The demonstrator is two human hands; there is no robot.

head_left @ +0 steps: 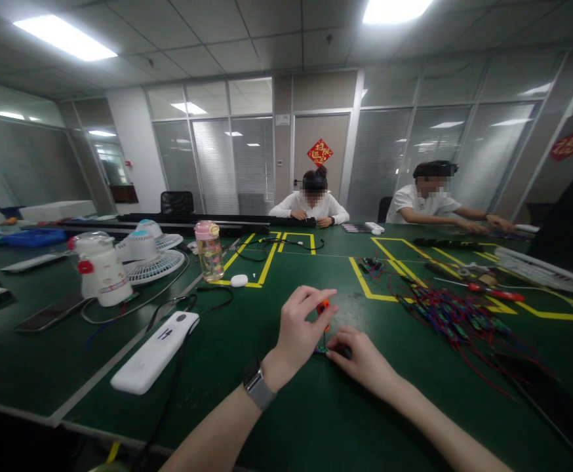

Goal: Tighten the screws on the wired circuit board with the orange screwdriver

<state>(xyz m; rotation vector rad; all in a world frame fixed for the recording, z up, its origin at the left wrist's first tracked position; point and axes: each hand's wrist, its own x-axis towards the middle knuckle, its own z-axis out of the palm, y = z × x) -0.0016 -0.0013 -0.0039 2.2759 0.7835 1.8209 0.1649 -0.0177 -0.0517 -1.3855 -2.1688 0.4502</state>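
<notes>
My left hand (300,328), with a watch on the wrist, is closed round the orange handle of a small screwdriver (322,307) held upright over the green table (276,406). My right hand (360,357) lies just to its right, fingers pinched on a small dark part (322,351) with thin wires, right under the screwdriver tip. What the part is I cannot make out.
A heap of red and blue wires (456,318) and a red-handled tool (495,293) lie to the right. A white flat device (155,352), white fans (143,252), a white jug (100,269) and a drink bottle (209,250) stand left. Two seated people (311,203) work at the far side.
</notes>
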